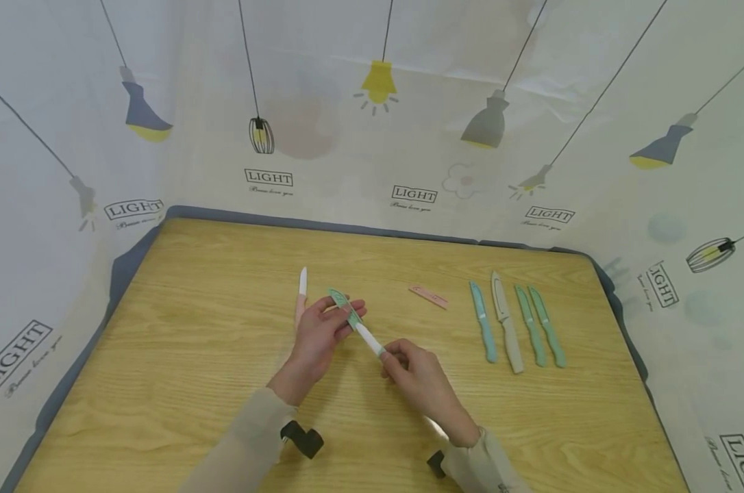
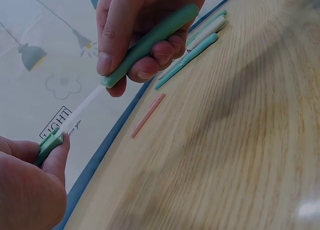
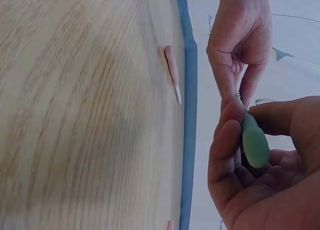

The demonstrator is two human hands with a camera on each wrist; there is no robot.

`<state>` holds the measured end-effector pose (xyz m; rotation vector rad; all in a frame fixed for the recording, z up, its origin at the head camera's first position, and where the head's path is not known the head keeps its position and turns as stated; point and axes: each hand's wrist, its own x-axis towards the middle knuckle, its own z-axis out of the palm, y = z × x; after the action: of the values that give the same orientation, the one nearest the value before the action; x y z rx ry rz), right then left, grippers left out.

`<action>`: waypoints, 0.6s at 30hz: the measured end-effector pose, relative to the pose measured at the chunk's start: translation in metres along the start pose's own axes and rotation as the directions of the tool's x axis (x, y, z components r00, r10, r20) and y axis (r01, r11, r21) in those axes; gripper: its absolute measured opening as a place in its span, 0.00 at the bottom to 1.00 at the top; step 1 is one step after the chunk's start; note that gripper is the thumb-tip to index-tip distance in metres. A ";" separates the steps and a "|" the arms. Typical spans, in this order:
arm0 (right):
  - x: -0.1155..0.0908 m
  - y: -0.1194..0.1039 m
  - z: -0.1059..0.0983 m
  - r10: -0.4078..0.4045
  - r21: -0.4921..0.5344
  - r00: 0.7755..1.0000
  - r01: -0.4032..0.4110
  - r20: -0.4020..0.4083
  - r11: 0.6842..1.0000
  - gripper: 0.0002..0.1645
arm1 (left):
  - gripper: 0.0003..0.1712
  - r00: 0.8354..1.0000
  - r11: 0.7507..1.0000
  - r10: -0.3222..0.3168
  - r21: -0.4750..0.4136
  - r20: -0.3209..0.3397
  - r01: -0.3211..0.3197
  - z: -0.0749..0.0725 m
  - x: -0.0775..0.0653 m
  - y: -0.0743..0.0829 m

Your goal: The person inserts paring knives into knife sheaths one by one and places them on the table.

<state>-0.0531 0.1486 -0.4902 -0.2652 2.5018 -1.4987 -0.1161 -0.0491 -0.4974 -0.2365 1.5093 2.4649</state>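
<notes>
Above the wooden table, my left hand (image 1: 318, 335) pinches a green blade sheath (image 1: 338, 297) between thumb and fingers. My right hand (image 1: 423, 378) grips the green handle (image 2: 155, 42) of a paring knife. Its white blade (image 1: 368, 338) spans the gap between the two hands, and the tip end is hidden in the sheath's mouth. In the right wrist view the rounded handle end (image 3: 256, 147) points toward the camera, with fingers curled round it. An uncovered pink-handled knife (image 1: 302, 282) lies just left of my left hand, its handle partly behind that hand.
A loose pink sheath (image 1: 428, 296) lies mid-table. To the right, side by side, are a sheathed blue knife (image 1: 483, 322), a larger beige knife (image 1: 505, 322) and two green knives (image 1: 531, 327). A lamp-patterned curtain (image 1: 347, 171) surrounds the table's back and sides.
</notes>
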 end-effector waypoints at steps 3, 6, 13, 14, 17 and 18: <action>0.000 0.000 0.000 0.006 0.004 1.000 -0.006 -0.001 1.000 0.11 | 0.23 1.000 1.000 -0.006 0.000 0.005 0.006 0.001 0.001 -0.001; 0.000 -0.001 0.000 0.012 0.009 1.000 -0.012 -0.001 1.000 0.11 | 0.22 1.000 1.000 -0.011 -0.002 0.004 0.011 0.001 0.000 -0.001; 0.002 -0.001 0.002 0.019 0.004 1.000 -0.019 -0.015 1.000 0.10 | 0.23 1.000 1.000 -0.016 0.008 0.016 0.016 0.003 -0.001 -0.002; 0.002 -0.002 0.002 0.018 0.003 1.000 -0.018 -0.018 1.000 0.10 | 0.23 1.000 1.000 -0.017 0.010 0.020 0.017 0.004 -0.001 -0.002; 0.003 -0.002 0.003 0.013 0.003 1.000 -0.013 -0.025 1.000 0.09 | 0.23 0.999 1.000 -0.017 0.013 0.034 0.017 0.004 -0.002 -0.003; 0.003 -0.003 0.003 0.012 0.003 1.000 -0.012 -0.027 1.000 0.09 | 0.23 0.999 1.000 -0.016 0.014 0.036 0.015 0.004 -0.002 -0.004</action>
<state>-0.0548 0.1437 -0.4894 -0.2302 2.5171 -1.5107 -0.1133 -0.0439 -0.4979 -0.1992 1.5038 2.4323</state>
